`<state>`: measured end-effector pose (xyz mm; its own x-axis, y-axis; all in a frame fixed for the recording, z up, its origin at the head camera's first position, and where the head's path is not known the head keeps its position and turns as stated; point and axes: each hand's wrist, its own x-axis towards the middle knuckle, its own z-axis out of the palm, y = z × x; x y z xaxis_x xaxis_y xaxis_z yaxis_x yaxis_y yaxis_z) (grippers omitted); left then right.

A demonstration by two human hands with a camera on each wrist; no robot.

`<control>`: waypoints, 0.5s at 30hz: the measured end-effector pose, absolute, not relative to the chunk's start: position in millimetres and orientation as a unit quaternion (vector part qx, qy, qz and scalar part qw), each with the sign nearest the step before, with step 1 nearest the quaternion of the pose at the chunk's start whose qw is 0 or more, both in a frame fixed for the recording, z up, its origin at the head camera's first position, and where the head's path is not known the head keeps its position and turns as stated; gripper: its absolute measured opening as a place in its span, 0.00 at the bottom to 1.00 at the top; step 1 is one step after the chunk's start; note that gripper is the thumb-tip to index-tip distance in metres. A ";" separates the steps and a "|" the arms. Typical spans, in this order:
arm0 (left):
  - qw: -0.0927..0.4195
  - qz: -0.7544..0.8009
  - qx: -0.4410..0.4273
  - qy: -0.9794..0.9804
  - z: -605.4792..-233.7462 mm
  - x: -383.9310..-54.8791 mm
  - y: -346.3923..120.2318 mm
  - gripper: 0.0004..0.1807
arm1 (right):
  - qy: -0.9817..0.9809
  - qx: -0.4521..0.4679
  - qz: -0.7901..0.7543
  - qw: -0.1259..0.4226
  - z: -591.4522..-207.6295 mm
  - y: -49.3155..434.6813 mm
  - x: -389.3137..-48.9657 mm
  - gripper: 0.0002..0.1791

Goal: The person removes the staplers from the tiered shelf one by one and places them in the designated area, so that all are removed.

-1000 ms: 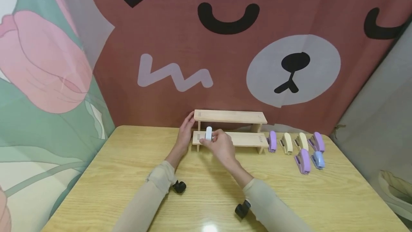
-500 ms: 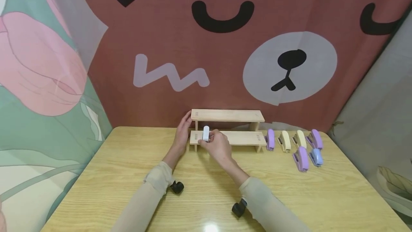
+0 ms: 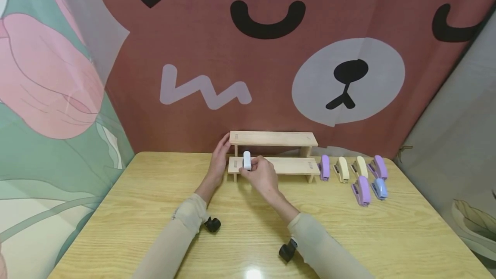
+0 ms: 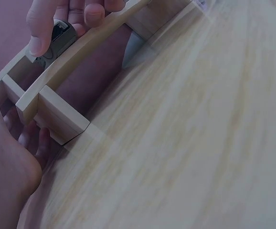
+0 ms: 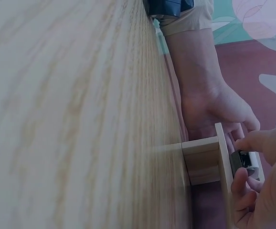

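Note:
A two-tier wooden shelf (image 3: pixel 288 166) stands at the back of the table. My right hand (image 3: pixel 262 176) pinches a small white stapler (image 3: pixel 247 161) between thumb and fingers, upright over the left part of the lower tier. In the right wrist view the stapler's grey end (image 5: pixel 244 163) faces out, close over the board. My left hand (image 3: pixel 219 162) rests along the shelf's left end, fingers reaching back beside the upper tier. In the left wrist view that hand (image 4: pixel 6 152) lies against the end of the shelf, its fingertips partly hidden behind the wood.
To the right of the shelf stand several staplers: a purple one (image 3: pixel 324 168) nearest it, cream ones (image 3: pixel 342 169), another purple one (image 3: pixel 362 190) in front and a blue one (image 3: pixel 380 188). A bear-patterned curtain (image 3: pixel 186 119) hangs right behind the table (image 3: pixel 155 218).
The head view has shifted slightly. Both hands and the white stapler keep practically the same place at the shelf.

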<state>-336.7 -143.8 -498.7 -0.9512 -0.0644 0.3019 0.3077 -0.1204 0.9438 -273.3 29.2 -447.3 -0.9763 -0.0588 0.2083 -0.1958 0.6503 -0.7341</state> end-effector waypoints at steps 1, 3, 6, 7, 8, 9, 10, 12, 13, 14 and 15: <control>0.122 -0.745 -0.094 -0.650 -494.4 -333.8 -143.7 0.27 | -0.904 0.070 0.413 0.083 -447.1 29.2 -273.0 0.24; 0.116 -0.748 -0.090 -0.648 -485.8 -327.9 -142.7 0.27 | -0.904 0.068 0.415 0.083 -446.4 29.5 -272.7 0.23; 0.108 -0.752 -0.093 -0.643 -473.0 -317.9 -142.2 0.27 | -0.903 0.064 0.417 0.085 -444.6 30.2 -271.3 0.23; 0.108 -0.751 -0.094 -0.644 -472.5 -317.3 -142.3 0.27 | -0.902 0.063 0.418 0.086 -444.1 30.4 -270.8 0.23; 0.108 -0.750 -0.093 -0.646 -472.7 -317.4 -142.5 0.28 | -0.902 0.062 0.419 0.087 -443.4 30.5 -270.3 0.23; 0.107 -0.748 -0.094 -0.648 -472.9 -317.6 -142.8 0.28 | -0.901 0.062 0.420 0.087 -442.7 30.5 -269.6 0.23; 0.106 -0.747 -0.096 -0.649 -474.7 -319.1 -143.4 0.28 | -0.901 0.061 0.421 0.087 -442.1 30.5 -268.9 0.23; 0.105 -0.744 -0.095 -0.653 -480.3 -324.3 -144.6 0.28 | -0.901 0.062 0.421 0.086 -441.4 30.6 -268.1 0.23; 0.107 -0.743 -0.094 -0.654 -484.2 -327.6 -144.9 0.28 | -0.901 0.063 0.421 0.086 -441.1 30.6 -267.6 0.23; 0.108 -0.743 -0.093 -0.654 -487.5 -330.5 -145.1 0.28 | -0.901 0.064 0.421 0.086 -440.8 30.6 -267.3 0.23; 0.111 -0.743 -0.093 -0.653 -490.8 -333.4 -145.1 0.28 | -0.900 0.065 0.422 0.086 -440.6 30.7 -266.9 0.23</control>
<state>-333.4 -145.1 -490.8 -0.9583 -0.0437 0.2824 0.2857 -0.1222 0.9505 -266.9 30.7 -440.6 -0.9769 -0.0437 0.2093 -0.1888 0.6356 -0.7486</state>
